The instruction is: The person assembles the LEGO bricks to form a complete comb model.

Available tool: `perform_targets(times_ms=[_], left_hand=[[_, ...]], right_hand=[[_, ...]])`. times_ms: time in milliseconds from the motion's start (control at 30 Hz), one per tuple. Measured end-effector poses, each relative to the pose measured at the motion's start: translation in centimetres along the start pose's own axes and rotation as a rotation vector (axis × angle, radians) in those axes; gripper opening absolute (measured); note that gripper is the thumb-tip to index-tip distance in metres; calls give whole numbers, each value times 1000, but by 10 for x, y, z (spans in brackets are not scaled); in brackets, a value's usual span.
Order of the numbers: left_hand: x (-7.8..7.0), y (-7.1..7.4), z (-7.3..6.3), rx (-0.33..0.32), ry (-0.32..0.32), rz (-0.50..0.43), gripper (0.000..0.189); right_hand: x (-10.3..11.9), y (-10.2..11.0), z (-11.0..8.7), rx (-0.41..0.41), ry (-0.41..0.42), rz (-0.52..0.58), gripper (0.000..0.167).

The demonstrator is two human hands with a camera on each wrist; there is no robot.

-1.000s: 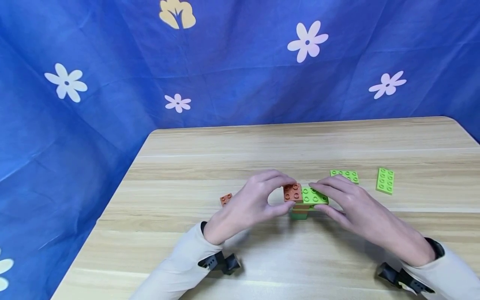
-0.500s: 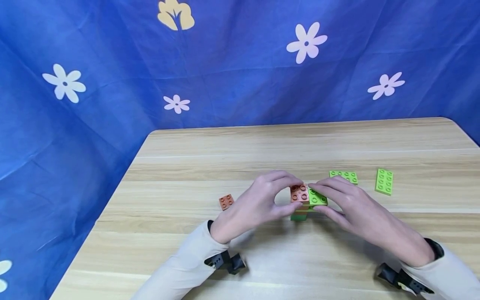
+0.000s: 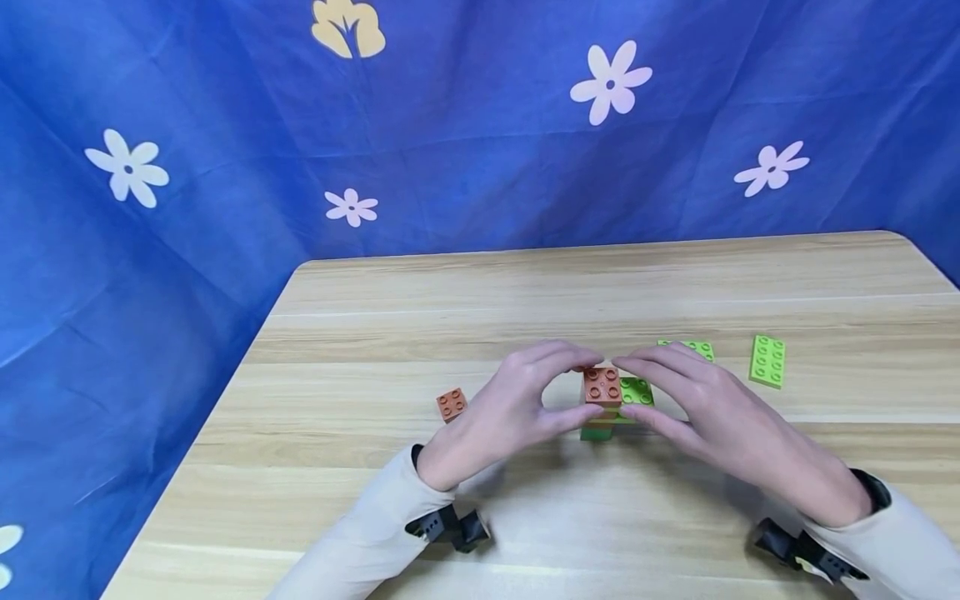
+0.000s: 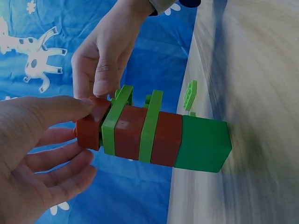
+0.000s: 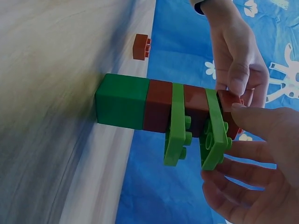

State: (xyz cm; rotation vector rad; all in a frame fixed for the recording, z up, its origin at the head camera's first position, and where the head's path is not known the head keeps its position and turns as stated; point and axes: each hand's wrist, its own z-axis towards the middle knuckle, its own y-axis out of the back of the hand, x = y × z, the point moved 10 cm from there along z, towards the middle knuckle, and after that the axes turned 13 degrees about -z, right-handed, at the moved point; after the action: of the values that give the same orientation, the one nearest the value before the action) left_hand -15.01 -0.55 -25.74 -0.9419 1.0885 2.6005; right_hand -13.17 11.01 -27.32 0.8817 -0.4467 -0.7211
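A tower of toy building bricks stands upright on the table between both hands. Its base is a dark green block (image 4: 203,143). Above it come a red-brown brick (image 4: 167,139), a lime green plate (image 4: 151,126), another red-brown brick (image 4: 130,133) and an upper lime plate (image 5: 214,133). Both plates jut out to the right. On top, at the left end of the upper plate, sits a red-brown brick (image 3: 602,387); a narrow gap shows below it. My left hand (image 3: 521,396) pinches this top brick. At its right side, my right hand (image 3: 712,421) pinches it too.
Left of the tower lies a loose red-brown brick (image 3: 452,404). Behind my right hand is a lime plate (image 3: 701,350), partly covered. Farther right lies another lime plate (image 3: 768,361). A blue flowered cloth (image 3: 480,150) hangs behind the wooden table (image 3: 480,308).
My left hand has carried the red-brown brick a little right, onto the upper plate's left end. My right fingers have shifted from the lime plate to the top brick's right side.
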Motion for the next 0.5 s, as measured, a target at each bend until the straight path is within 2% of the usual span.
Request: perform_targets(times_ms=[267, 500], left_hand=[[-4, 4, -4, -29, -58, -1, 30], [-4, 4, -5, -30, -64, -10, 27]], right_hand=[[2, -1, 1, -2, -7, 9, 44], [5, -3, 3, 9, -7, 16, 40]])
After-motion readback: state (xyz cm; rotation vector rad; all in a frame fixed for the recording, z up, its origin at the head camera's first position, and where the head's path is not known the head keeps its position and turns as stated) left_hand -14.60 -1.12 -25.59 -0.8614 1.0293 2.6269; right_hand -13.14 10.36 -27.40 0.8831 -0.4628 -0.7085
